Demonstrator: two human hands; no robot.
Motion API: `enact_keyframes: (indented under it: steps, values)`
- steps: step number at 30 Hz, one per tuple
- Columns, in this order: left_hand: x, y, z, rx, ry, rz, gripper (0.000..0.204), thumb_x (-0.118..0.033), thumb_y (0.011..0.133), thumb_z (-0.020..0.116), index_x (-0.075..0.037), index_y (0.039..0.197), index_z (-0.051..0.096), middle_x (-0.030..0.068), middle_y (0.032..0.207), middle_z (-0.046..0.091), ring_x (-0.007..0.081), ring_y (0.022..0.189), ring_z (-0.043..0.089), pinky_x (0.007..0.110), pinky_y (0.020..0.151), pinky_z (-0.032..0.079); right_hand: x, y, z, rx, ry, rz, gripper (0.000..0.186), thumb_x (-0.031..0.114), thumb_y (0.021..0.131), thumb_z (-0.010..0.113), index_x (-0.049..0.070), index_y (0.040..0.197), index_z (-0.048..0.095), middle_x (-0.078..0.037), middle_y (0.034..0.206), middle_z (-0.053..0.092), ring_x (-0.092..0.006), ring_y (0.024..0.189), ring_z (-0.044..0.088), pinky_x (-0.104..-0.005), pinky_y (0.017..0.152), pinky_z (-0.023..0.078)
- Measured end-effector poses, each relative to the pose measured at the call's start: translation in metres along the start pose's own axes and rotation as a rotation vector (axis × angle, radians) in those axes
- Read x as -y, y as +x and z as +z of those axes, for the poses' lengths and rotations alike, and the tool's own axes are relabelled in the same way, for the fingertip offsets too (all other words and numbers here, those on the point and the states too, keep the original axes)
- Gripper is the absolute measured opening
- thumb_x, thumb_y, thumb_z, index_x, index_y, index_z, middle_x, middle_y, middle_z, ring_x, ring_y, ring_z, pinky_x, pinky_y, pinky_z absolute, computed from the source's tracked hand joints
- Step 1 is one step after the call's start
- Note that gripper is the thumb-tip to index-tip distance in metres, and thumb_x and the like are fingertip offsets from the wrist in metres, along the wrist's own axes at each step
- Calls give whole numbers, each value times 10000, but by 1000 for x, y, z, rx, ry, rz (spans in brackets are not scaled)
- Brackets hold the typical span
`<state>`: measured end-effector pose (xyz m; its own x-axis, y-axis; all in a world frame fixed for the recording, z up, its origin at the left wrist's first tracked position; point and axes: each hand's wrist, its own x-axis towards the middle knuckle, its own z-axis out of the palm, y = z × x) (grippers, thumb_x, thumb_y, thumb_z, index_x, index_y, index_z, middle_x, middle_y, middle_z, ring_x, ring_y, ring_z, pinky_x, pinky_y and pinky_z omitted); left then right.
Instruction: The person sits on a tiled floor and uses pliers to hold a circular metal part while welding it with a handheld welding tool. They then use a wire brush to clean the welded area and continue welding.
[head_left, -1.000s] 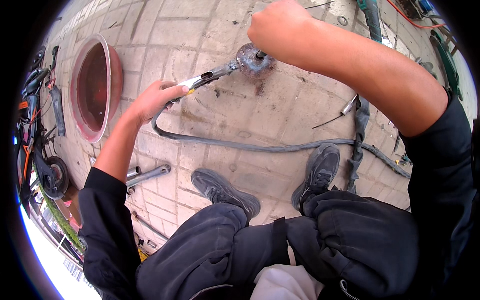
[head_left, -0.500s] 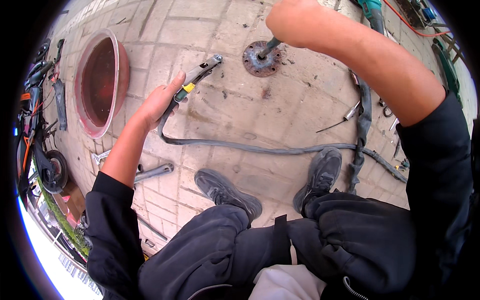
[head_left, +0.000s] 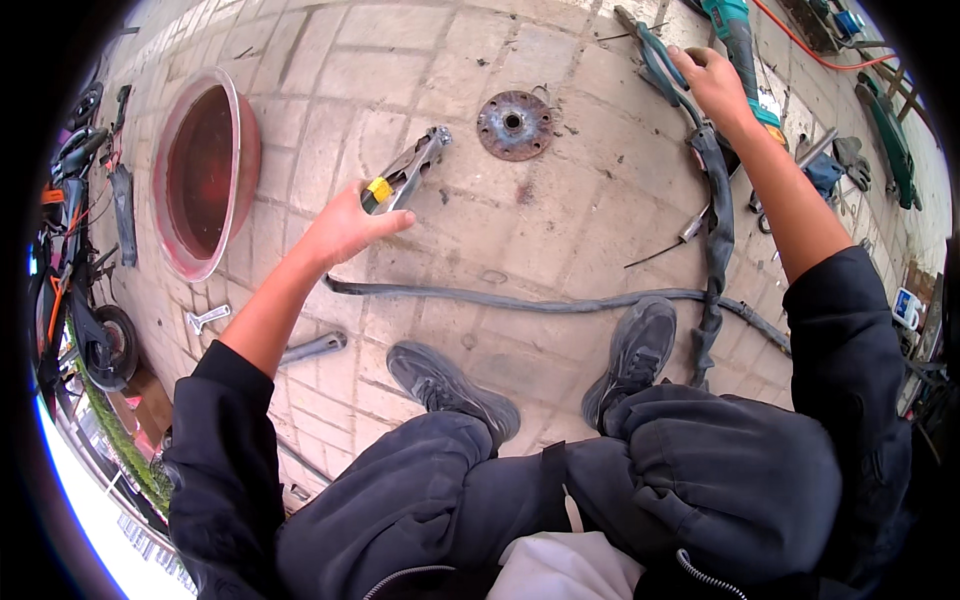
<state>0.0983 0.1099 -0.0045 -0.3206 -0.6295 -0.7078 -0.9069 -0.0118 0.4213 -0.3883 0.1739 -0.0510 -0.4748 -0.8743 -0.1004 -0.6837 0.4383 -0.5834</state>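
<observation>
Left hand [head_left: 355, 228] is bracketing slotted metal tube [head_left: 410, 180], fingers' grip unclear; tube is slanting forward-right, rusty flange [head_left: 492, 124] lying on pavement [head_left: 570, 225] right of its tip; right hand [head_left: 716, 88] is touching clamp [head_left: 655, 46], hold unclear

Pale beige paving [head_left: 580, 240] covers the ground, its block joints bending toward the rim, with dark specks and brownish smudges scattered across the middle. Along the paving's left edge stands a dark cluster of vehicles [head_left: 65, 240] (touches of orange show among the black), with a small black wheel [head_left: 115, 340] and, nearer the near left corner, a brown cardboard box [head_left: 150, 405]. Past that corner run a strip of greenery [head_left: 105, 425], a pale building [head_left: 150, 540] and glaring white sky [head_left: 80, 500]. Daylight falls broadly, and brightest on the far left corner.
</observation>
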Motion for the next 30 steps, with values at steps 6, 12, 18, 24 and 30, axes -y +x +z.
enact_keyframes:
  steps: [6,12,18,24,30]
  values:
    - [6,-5,4,-235,57,116,945,-539,661,805,115,1268,495,265,1132,642,315,1075,637,367,937,480,-42,-98,3,-75,-114,137,615,395,851,708,-50,1256,582,-245,1193,636,-355,1116,615,-404,973,466]
    - [-14,5,22,-341,183,180,901,-546,656,801,61,1259,517,233,1081,653,327,1028,647,384,891,502,-67,-160,10,-113,-228,232,644,349,809,750,-62,1266,560,-282,1196,615,-387,1130,593,-431,982,457]
    - [-24,17,33,-305,274,160,886,-481,672,812,31,1317,487,217,1177,627,305,1101,622,376,946,478,-110,-151,-1,-7,180,465,576,303,794,773,-74,1191,593,-172,994,683,-247,885,659,-347,797,510]
    - [-8,12,33,-379,288,198,879,-493,670,806,17,1312,490,208,1167,629,315,1080,628,389,919,494,-18,-169,-36,392,616,534,420,254,788,782,-7,1041,572,-41,782,580,-117,674,577,-268,592,466]
    - [-13,10,44,-449,299,239,866,-507,674,796,9,1301,496,190,1143,636,320,1041,642,396,870,515,28,-214,-30,467,754,442,531,313,787,792,-31,1119,560,-15,745,560,-102,642,554,-251,572,445]
